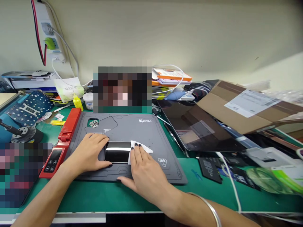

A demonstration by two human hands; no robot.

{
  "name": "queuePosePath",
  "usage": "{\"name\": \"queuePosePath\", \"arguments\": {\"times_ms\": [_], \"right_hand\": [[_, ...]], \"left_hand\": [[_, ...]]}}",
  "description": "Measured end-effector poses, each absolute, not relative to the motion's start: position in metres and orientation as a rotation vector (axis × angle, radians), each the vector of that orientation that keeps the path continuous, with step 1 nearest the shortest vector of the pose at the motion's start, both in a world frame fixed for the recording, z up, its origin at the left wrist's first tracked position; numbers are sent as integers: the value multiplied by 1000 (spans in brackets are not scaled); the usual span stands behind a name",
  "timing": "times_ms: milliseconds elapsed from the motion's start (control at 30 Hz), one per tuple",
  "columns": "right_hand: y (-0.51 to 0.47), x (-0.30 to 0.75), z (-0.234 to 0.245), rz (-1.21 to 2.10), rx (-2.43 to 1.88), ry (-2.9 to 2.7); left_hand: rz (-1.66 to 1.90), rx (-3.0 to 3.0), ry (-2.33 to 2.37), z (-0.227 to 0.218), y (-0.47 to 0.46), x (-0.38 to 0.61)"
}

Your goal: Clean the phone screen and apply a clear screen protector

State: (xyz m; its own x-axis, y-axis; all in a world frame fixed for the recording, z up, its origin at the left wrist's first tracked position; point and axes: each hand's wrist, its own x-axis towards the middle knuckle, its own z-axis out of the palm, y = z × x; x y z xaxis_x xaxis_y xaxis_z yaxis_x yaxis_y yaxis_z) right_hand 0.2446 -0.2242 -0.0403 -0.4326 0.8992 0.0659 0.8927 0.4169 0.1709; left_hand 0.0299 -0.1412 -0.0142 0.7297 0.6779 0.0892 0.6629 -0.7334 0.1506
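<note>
A glossy black phone point(117, 152) lies flat in a recess of a grey WKTOO repair mat point(127, 130). My left hand point(88, 153) grips the phone's left end, with the fingers over its top edge and the thumb near its lower edge. My right hand point(144, 170) presses a white wipe point(142, 150) against the right part of the phone. The wipe hides that end of the phone. A red clamp bar point(68, 126) runs along the mat's left side, close to my left hand.
The grey mat rests on a green bench mat point(106, 198). A dark tablet point(196, 126) and a cardboard box flap point(239, 107) lie to the right. A yellow bottle point(78, 102) and a white tub point(88, 101) stand at the back left. Blurred patches hide two areas.
</note>
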Motion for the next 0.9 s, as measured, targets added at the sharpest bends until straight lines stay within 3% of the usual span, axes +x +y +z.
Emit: {"name": "queuePosePath", "arguments": {"times_ms": [200, 467, 633, 900], "right_hand": [[-223, 239, -46, 180, 1404, 2940], [-222, 243, -29, 189, 1648, 2516], [-222, 245, -29, 233, 1501, 2604], [-211, 248, -26, 178, 1629, 2481]], "left_hand": [[213, 2825, 1086, -14, -141, 30], [181, 2814, 1099, -13, -141, 30], [160, 2813, 1104, -15, -140, 30], [153, 2827, 1103, -14, -140, 30]]}}
